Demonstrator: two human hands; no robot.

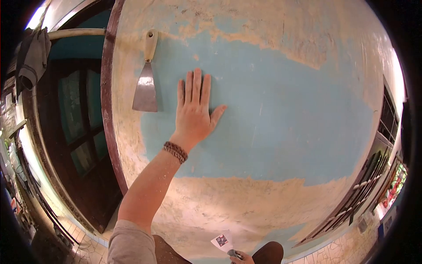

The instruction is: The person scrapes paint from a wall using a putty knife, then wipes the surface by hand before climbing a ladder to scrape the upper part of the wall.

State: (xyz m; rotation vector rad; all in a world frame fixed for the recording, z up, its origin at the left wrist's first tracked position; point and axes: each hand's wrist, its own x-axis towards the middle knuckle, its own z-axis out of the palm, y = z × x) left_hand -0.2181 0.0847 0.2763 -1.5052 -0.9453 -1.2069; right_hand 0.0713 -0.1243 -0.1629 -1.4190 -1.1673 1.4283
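My left hand [193, 110] lies flat on the blue part of the wall [272, 114], fingers pointing up and thumb out to the right. A braided bracelet [176, 152] is around its wrist. Left of the fingers, a wide scraper [145, 90] with a pale handle hangs upright against the wall, blade down, not touching the hand. Low in the view, my right hand [242, 258] is closed around the dark handle of a second tool [222, 241], whose pale blade carries a dark printed square.
Beige bare patches border the blue paint above and below. A dark wooden door [72, 145] stands at the left, with a grey cloth [34, 57] hanging near a pole [77, 33]. A barred window [387, 116] is at the right, above a tiled floor [336, 251].
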